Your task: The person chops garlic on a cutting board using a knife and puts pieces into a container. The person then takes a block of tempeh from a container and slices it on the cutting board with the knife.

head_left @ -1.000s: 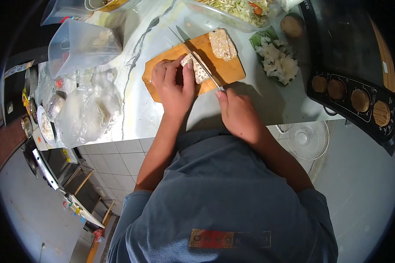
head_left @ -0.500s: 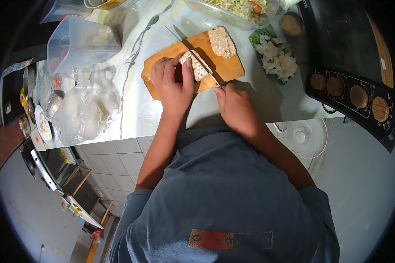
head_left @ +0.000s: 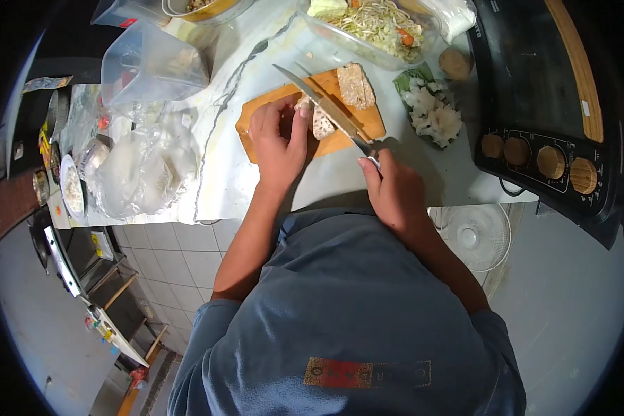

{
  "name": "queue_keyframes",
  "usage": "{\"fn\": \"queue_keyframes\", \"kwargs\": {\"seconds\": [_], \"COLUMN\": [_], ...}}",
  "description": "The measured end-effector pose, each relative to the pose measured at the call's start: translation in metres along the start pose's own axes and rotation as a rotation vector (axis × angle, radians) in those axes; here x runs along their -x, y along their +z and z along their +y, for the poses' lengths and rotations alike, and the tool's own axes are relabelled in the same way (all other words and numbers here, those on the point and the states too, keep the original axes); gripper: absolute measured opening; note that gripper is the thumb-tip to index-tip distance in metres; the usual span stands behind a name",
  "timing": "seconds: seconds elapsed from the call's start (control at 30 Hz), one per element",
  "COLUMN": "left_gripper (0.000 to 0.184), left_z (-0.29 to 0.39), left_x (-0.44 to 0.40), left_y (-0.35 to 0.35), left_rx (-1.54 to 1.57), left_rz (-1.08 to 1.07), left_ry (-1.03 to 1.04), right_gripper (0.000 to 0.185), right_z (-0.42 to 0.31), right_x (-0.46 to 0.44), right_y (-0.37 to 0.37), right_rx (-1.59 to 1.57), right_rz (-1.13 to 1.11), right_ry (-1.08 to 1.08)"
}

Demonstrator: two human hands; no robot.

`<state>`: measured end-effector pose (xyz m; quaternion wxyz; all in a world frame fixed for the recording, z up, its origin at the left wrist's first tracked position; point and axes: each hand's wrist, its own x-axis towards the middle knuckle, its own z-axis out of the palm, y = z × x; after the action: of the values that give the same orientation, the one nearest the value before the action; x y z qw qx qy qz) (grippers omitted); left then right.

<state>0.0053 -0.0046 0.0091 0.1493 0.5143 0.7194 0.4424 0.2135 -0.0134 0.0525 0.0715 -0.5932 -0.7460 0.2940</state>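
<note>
My right hand (head_left: 397,186) is closed round the handle of a knife (head_left: 326,106). The blade slants up and left across the wooden cutting board (head_left: 260,119), its flat side partly turned upward. Just left of the blade, my left hand (head_left: 279,142) has its fingers and thumb bent round a block of tempeh (head_left: 322,125), which they partly cover along with the blade. Other tempeh (head_left: 356,87) lies at the board's upper right corner, apart from both hands.
Right of the board are white chopped pieces on a leaf (head_left: 431,111), a round brown item (head_left: 455,64) and a black stove (head_left: 527,156) with wooden knobs. A tub of shredded vegetables (head_left: 374,31) stands behind. Plastic bags (head_left: 142,170) and a clear pitcher (head_left: 149,66) are left.
My right hand has shifted right and slightly toward me with the knife, whose blade now shows more of its flat side. My left hand stays at the tempeh; the whole view has shifted slightly.
</note>
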Motion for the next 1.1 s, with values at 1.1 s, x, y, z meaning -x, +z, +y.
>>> {"fn": "queue_keyframes", "kwargs": {"seconds": [1.1], "left_gripper": [0.026], "left_z": [0.067], "left_x": [-0.013], "left_y": [0.011], "left_rx": [0.190], "left_rz": [-0.111], "left_ry": [-0.036], "right_gripper": [0.036], "right_z": [0.018], "right_x": [-0.002], "right_y": [-0.015], "right_rx": [0.087], "right_rz": [0.399], "right_ry": [-0.094]}}
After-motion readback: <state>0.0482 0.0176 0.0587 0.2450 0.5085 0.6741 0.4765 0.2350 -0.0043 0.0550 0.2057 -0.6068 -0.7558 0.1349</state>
